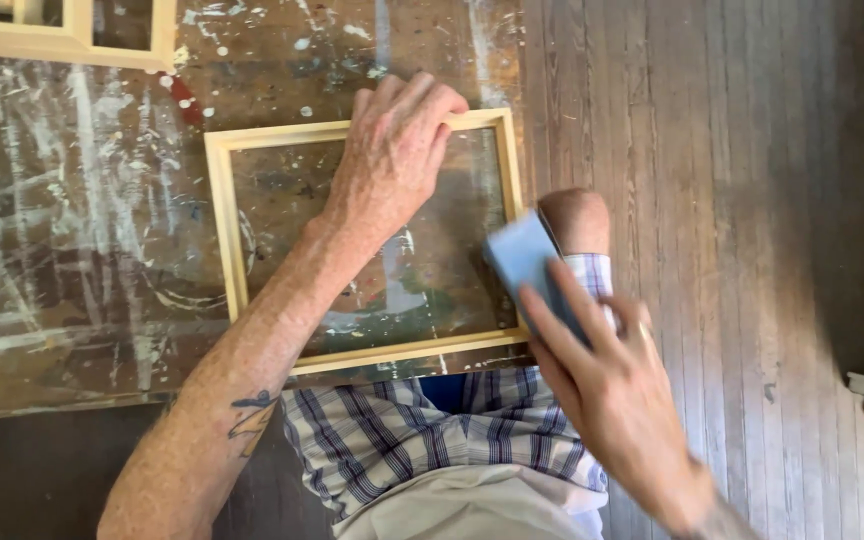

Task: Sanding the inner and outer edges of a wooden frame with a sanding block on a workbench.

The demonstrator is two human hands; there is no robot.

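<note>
Step in hand, judged from the frame: sanding the right rail of the frame point(224, 215), a light wooden rectangle lying flat on the bench point(72, 250), centre of the picture.

Left hand point(392, 155): spread, palm down, over the upper right part of the frame. Fingertips hook over the top rail and press it to the bench. It grips nothing.

Right hand point(602, 375): lower right, fingers closed around a grey-blue block point(520, 252). The block sits at the frame's right rail, near its lower corner; blur hides the exact contact.

Next move, as a judgement: keep the block flat on the rail, stroke along its length, and keep downward pressure with the left hand so the frame does not slide.

A second frame point(72, 40) lies at upper left.
</note>
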